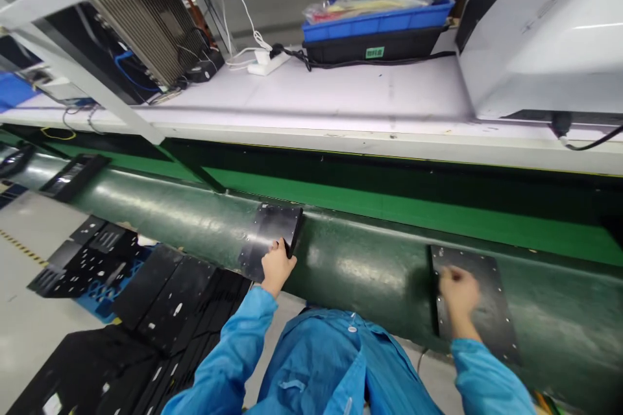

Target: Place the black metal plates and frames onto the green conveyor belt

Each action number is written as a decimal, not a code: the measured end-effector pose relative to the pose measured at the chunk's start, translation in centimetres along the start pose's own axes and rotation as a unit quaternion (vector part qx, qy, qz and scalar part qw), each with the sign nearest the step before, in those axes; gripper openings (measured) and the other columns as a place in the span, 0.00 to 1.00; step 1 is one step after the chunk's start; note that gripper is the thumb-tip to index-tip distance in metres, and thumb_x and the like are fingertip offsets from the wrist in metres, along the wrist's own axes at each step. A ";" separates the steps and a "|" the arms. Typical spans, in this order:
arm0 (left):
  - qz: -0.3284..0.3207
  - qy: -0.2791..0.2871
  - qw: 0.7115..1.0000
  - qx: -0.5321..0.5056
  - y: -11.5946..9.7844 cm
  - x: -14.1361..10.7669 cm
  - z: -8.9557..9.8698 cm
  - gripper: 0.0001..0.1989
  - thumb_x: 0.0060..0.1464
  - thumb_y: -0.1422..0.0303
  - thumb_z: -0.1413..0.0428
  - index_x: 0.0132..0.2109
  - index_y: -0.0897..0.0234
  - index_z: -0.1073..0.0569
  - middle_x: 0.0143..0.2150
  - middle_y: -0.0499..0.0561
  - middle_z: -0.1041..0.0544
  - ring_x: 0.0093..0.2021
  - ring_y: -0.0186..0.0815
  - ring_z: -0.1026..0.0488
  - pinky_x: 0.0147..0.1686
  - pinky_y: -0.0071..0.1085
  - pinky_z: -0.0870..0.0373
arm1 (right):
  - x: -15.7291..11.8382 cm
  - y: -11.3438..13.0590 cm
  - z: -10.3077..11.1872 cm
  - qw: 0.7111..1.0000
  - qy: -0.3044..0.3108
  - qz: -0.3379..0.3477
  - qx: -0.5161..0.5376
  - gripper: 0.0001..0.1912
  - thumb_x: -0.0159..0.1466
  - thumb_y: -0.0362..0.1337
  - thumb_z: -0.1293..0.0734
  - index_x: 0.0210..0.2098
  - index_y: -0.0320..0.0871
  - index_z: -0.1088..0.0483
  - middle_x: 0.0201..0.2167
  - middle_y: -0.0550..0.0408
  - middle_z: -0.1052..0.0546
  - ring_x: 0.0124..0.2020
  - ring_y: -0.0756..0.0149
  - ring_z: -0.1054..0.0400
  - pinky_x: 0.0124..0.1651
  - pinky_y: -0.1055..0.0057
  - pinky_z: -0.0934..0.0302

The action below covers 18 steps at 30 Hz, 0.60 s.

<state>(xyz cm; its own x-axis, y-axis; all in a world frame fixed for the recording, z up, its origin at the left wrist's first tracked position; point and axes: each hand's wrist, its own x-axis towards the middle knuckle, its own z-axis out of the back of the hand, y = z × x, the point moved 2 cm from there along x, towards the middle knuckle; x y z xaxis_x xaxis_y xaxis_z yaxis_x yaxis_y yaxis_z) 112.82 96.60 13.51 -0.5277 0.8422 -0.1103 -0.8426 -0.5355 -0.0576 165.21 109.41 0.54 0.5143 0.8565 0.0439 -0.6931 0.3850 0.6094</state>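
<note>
My left hand [277, 266] grips the near edge of a black metal plate [270, 233] lying on the dark green conveyor belt [360, 266]. Further right, my right hand [457, 295], blurred, rests fingers-down on a second black metal plate [479, 298] that lies flat on the same belt. Both arms wear blue sleeves.
Stacks of black plates [160, 298] lie on the floor at lower left, some on a blue pallet [104, 292]. Behind the belt a white bench carries a blue tray [377, 19] with bagged parts, a power strip [267, 65], a finned heatsink unit [156, 26] and a white machine [545, 32].
</note>
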 end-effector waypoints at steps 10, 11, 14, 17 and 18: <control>-0.052 0.018 0.964 -0.261 -6.3 -5.3 2.1 0.15 0.61 0.63 0.44 0.46 0.64 0.16 0.32 0.56 0.16 0.36 0.42 0.19 0.35 0.31 0.36 | -19.1 25.8 -8.0 0.847 0.370 0.197 0.328 0.36 0.63 0.61 0.30 0.60 0.42 0.28 0.60 0.41 0.24 0.60 0.53 0.28 0.65 0.57 0.34; -0.064 0.029 0.960 -0.271 -7.7 -5.9 1.0 0.15 0.61 0.64 0.44 0.47 0.64 0.16 0.33 0.56 0.16 0.36 0.42 0.19 0.35 0.31 0.36 | -19.0 25.7 -8.3 0.863 0.361 0.168 0.310 0.37 0.61 0.60 0.27 0.60 0.41 0.30 0.58 0.41 0.23 0.58 0.53 0.27 0.63 0.57 0.33; -0.093 0.051 0.962 -0.250 -10.4 -7.8 -2.2 0.15 0.60 0.64 0.42 0.49 0.62 0.15 0.33 0.58 0.16 0.35 0.46 0.19 0.36 0.32 0.33 | -18.0 23.5 -8.4 0.906 0.346 0.063 0.235 0.37 0.54 0.56 0.21 0.54 0.40 0.29 0.48 0.46 0.21 0.48 0.55 0.25 0.52 0.61 0.31; -0.123 0.069 0.962 -0.233 -10.8 -8.2 -4.6 0.19 0.63 0.59 0.44 0.53 0.61 0.16 0.35 0.59 0.15 0.37 0.50 0.18 0.37 0.35 0.30 | -17.1 20.9 -7.9 0.921 0.338 0.015 0.196 0.30 0.55 0.59 0.21 0.40 0.43 0.30 0.40 0.52 0.23 0.41 0.59 0.29 0.44 0.65 0.36; -0.131 0.080 0.957 -0.246 -10.7 -7.9 -5.1 0.21 0.64 0.56 0.45 0.54 0.61 0.16 0.37 0.59 0.14 0.39 0.52 0.17 0.39 0.37 0.28 | -17.0 20.4 -7.7 0.925 0.327 0.022 0.195 0.29 0.55 0.60 0.22 0.37 0.43 0.31 0.39 0.53 0.25 0.40 0.60 0.31 0.43 0.65 0.38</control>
<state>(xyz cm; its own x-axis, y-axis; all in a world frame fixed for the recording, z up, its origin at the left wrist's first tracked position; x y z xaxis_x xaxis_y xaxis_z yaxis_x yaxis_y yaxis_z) 126.58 95.42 9.90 -0.2492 0.9523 -0.1761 -0.7707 -0.3051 -0.5594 138.47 105.31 6.11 -0.0132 0.9420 -0.3354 -0.4062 0.3015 0.8626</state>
